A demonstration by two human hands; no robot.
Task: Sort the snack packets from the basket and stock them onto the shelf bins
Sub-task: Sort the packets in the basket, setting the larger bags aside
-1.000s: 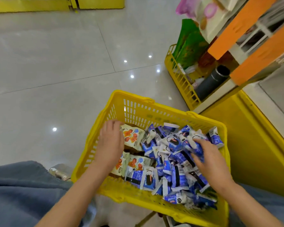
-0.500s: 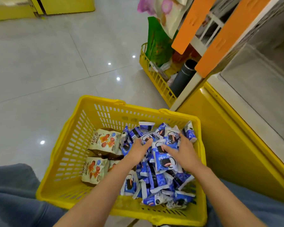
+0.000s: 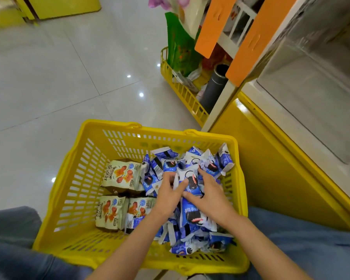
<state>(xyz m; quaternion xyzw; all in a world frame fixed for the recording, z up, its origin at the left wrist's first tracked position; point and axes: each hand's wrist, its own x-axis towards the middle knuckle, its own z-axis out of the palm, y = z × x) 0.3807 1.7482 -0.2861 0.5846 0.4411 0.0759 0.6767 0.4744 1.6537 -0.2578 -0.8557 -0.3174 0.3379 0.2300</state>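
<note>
Down in yellow basket, head view: I saw left grip pinching blue packet, right grip spread wide on blue pile, probably steadying it. Beige packets lay grouped at left, apparently sorted by kind.

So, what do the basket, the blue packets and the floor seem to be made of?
The basket looks like moulded plastic, glossy yellow: slotted walls, rounded rim. The blue packets are probably thin plastic film: shiny, crinkled, crimped ends. The floor seems polished tile, ceramic or stone: it mirrors light spots and shows grout lines.
</note>
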